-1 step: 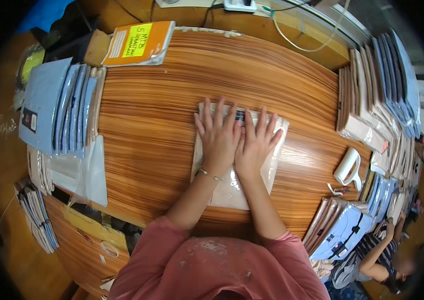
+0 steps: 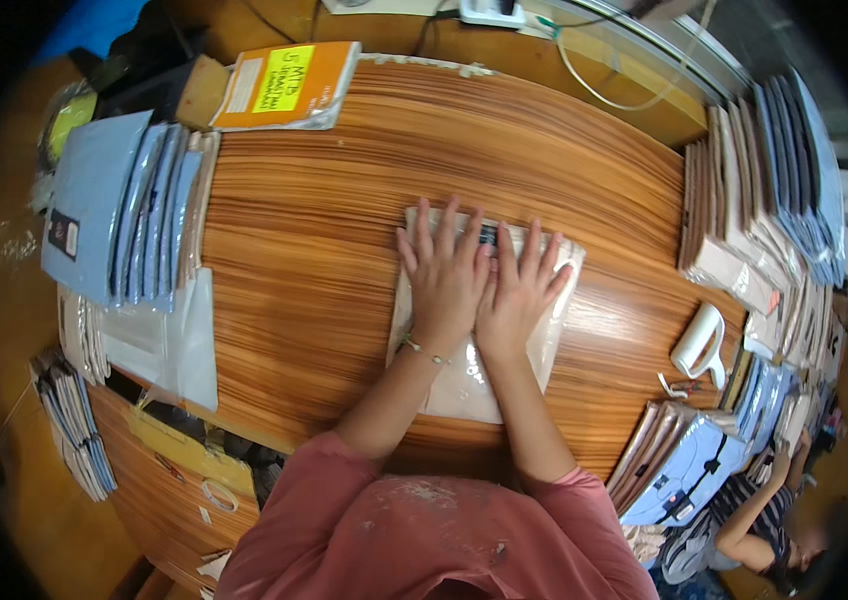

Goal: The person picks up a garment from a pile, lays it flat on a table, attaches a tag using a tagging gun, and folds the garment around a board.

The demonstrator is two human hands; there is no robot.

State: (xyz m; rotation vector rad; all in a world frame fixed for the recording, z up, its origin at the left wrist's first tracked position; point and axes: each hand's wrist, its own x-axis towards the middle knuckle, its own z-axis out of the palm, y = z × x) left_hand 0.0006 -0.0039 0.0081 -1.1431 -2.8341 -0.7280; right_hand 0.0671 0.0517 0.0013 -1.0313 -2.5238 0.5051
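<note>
A folded beige garment in a clear plastic bag (image 2: 459, 385) lies flat on the wooden table (image 2: 294, 260) in front of me. On its upper part my left hand (image 2: 446, 290) is pressed palm down, fingers stretched and slightly spread. Close beside it, my right hand (image 2: 511, 305) rests flat in the same way, its fingers apart. Both thumbs come close together near the middle of the bag. Between the hands, at the bag's far edge, a dark label (image 2: 488, 236) shows in part. Neither hand grips anything.
Bagged blue garments (image 2: 94, 205) are stacked at the left, over clear bags (image 2: 169, 345). An orange packet (image 2: 329, 75) lies at the far left. Beige and blue stacks (image 2: 724, 190) line the right, with a white-handled roller (image 2: 696, 335) and blue bagged shirts (image 2: 684, 470) nearer. Another person (image 2: 759, 520) sits lower right.
The whole view has shifted slightly. Both hands still lie flat on the bagged garment, in nearly the same place on it.
</note>
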